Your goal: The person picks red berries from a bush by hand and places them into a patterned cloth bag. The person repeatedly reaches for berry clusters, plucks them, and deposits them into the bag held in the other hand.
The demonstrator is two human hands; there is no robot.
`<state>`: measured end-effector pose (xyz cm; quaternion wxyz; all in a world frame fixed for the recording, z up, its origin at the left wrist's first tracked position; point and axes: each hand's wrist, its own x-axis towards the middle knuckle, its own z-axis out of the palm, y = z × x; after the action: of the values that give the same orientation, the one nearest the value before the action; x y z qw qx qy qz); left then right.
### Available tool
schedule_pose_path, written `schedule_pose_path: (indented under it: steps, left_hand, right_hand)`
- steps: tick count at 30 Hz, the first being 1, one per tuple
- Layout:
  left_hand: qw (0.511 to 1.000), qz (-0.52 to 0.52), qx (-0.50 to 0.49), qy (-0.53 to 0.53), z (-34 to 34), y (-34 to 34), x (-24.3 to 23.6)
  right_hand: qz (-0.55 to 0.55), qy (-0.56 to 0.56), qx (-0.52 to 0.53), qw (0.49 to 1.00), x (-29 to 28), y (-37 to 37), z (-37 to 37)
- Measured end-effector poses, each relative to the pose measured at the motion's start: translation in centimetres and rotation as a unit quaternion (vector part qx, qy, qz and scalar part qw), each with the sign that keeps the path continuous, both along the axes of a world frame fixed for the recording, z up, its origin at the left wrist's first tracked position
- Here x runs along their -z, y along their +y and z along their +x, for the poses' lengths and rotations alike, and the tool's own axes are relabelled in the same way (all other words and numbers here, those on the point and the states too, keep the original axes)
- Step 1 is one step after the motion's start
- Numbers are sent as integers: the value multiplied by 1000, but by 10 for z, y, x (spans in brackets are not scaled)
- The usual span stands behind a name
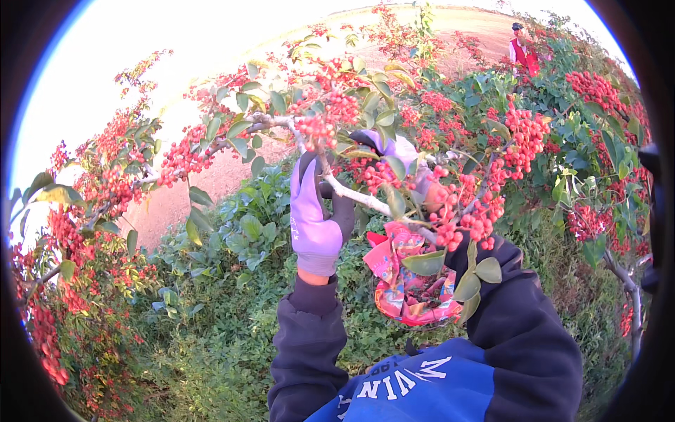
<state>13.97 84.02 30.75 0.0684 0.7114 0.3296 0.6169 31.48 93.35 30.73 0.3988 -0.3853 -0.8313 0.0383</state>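
Observation:
My left hand [316, 221], in a purple glove with dark fingers, is raised at a pale branch [355, 195], its fingers closed around it. Along this branch grow clusters of small red berries [330, 116] and green leaves. My right hand [404, 151], in a matching glove, reaches up behind the branch near a berry cluster [376, 174]. Leaves and berries cover part of that hand, and its fingertips are mostly hidden. Below the branch, in front of my body, hangs a container with a pink patterned cloth lining [397, 295]; dark bits lie inside it.
More berry-laden branches [186, 158] arch to the left, and others [524, 137] crowd the right. A bare grey stem [633, 302] stands at the right edge. Low green plants [218, 337] cover the ground. Far back right is a person in a red vest [524, 56].

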Motion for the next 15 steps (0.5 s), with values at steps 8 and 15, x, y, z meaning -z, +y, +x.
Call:
schedule_pose_path:
  steps: [8,15]
  left_hand:
    - [992,109,-61,-22,-9,22,35]
    - [994,50,-102,-10,-5,20,42]
  right_hand:
    - [-213,374,-179,885,-19,1,41]
    - [-132,373,-340,853,-58,20,-10]
